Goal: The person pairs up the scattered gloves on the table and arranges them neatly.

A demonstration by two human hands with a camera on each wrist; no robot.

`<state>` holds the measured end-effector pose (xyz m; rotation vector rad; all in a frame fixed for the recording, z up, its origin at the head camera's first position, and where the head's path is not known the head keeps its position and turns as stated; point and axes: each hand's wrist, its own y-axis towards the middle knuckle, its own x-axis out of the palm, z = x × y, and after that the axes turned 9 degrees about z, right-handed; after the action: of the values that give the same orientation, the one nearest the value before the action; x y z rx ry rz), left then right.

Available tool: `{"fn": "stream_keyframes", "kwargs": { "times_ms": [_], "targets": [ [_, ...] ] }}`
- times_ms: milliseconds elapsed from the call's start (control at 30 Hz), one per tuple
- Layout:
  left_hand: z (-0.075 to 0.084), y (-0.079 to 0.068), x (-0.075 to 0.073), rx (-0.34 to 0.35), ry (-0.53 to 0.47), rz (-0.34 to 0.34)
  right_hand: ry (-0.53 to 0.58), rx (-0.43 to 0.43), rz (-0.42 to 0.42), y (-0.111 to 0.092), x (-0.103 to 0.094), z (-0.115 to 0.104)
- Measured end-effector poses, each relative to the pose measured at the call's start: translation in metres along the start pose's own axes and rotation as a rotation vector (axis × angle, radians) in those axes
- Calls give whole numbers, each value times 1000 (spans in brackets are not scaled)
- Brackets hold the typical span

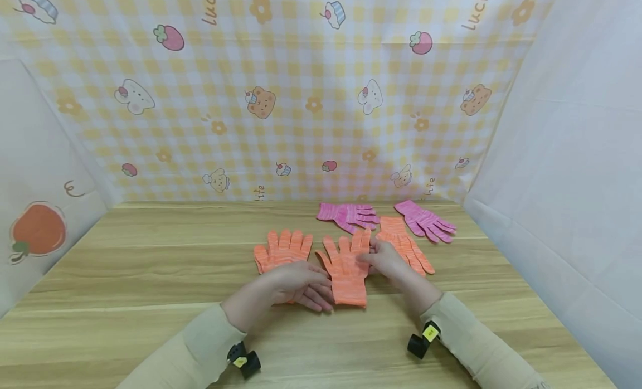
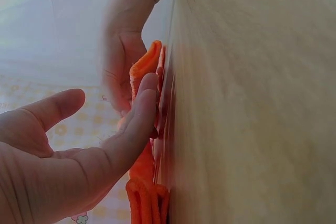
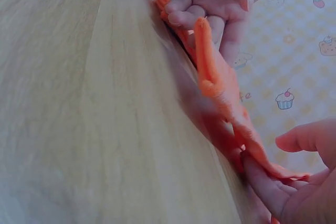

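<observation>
An orange knit glove [image 1: 348,275] lies with its cuff toward the person and its fingers away. At its right edge is my right hand [image 1: 388,261]; in the right wrist view, fingers [image 3: 265,182] reach beneath the raised fabric while the thumb stands apart above it. My left hand [image 1: 303,286] is at the glove's left edge by the cuff, fingers extended and thumb spread in the left wrist view. A second orange glove [image 1: 288,249] lies left of it, partly hidden under the left hand. Behind the right hand a third orange glove [image 1: 403,247] points its fingers toward the person.
Two pink gloves lie near the table's back edge, one pink glove [image 1: 346,213] behind the orange ones and another pink glove [image 1: 426,220] farther right. The wooden table [image 1: 150,288] meets a checked curtain [image 1: 301,144] behind and a white side sheet [image 1: 562,155] on the right.
</observation>
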<state>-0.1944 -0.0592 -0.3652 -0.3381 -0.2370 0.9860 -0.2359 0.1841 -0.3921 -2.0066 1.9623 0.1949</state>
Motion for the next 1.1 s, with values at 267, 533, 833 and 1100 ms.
{"fn": "stream_keyframes", "kwargs": {
  "times_ms": [267,533,833,1100],
  "targets": [
    [0,0,-1,0,25,3,-32,31,-36,-2,-4,-5],
    [0,1,-2,-7,39,10,-61,43,-41,-4,-6,-10],
    [1,0,-2,4,64,20,-112,24,-59,-4,-12,-13],
    [3,0,-3,19,126,55,-137,3,-87,-3,-16,-13]
  ]
}}
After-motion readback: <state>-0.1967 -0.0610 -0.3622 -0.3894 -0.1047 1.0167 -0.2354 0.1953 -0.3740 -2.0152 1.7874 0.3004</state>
